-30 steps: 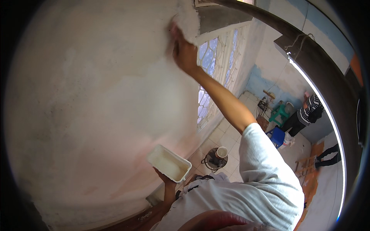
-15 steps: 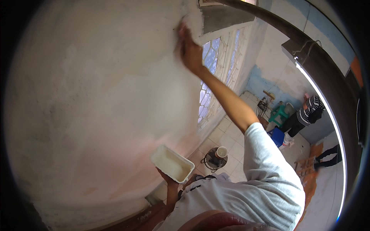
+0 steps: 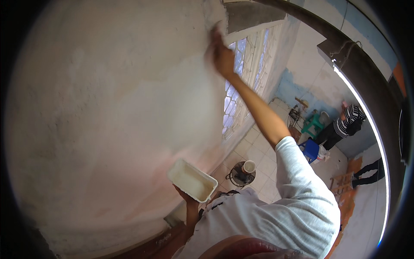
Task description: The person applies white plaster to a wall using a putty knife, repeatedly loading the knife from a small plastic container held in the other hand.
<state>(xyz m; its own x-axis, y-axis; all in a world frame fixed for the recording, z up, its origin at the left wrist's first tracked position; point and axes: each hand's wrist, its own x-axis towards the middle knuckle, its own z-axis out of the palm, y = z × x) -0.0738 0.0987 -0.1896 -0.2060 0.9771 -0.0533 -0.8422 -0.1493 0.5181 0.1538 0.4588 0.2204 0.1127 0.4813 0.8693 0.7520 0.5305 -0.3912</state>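
Observation:
My right hand point(image 3: 222, 54) is stretched high up against the pale plastered wall point(image 3: 108, 108), pressing a flat tool onto it near the window's top corner; the tool is blurred and mostly hidden by the hand. My left hand point(image 3: 186, 199) holds a white rectangular tub point(image 3: 192, 180) from below, level with my chest. The tub has pale paste inside. My grey-white sleeve point(image 3: 297, 172) runs from the shoulder up toward the raised arm.
A window with a patterned metal grille point(image 3: 243, 86) is right of the wall. On the tiled floor below stands a round dark stand with a white cup point(image 3: 249, 166). Farther off are a blue stool point(image 3: 310, 149), a green stool point(image 3: 314, 123) and a bending person in a striped top point(image 3: 345, 123).
My right hand has slid up and to the right along the wall toward the window's top corner. The tub in my left hand has stayed about where it was.

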